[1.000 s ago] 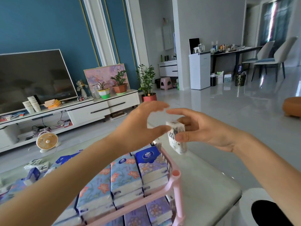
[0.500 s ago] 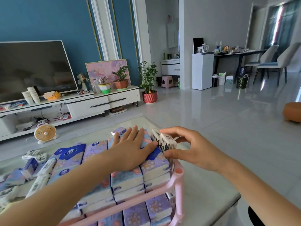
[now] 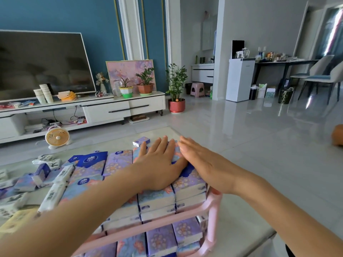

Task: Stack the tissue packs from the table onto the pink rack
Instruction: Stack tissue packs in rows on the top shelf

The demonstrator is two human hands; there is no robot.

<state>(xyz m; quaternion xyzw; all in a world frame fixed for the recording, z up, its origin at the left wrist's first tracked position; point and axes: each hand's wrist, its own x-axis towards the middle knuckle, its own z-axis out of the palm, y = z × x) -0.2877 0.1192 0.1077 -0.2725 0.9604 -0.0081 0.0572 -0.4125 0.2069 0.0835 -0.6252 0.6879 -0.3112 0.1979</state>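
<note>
The pink rack (image 3: 213, 210) stands at the table's near right, filled with several purple and blue floral tissue packs (image 3: 187, 184) stacked in layers. My left hand (image 3: 159, 164) lies flat, fingers straight, pressing on the top layer. My right hand (image 3: 200, 162) lies flat beside it along the right edge of the top packs, fingers straight, holding nothing. The small black-and-white pack it held is hidden. More loose tissue packs (image 3: 53, 188) lie scattered on the table (image 3: 241, 230) to the left, and one small pack (image 3: 141, 141) sits beyond my fingertips.
A small orange fan (image 3: 57, 138) stands on the floor beyond the table. A TV console (image 3: 111, 108) with potted plants lines the far wall. Open tiled floor stretches to the right.
My right hand has let go of the small black-and-white pack and flattened onto the top layer. My left hand stays pressed on the packs. The view tilted down.
</note>
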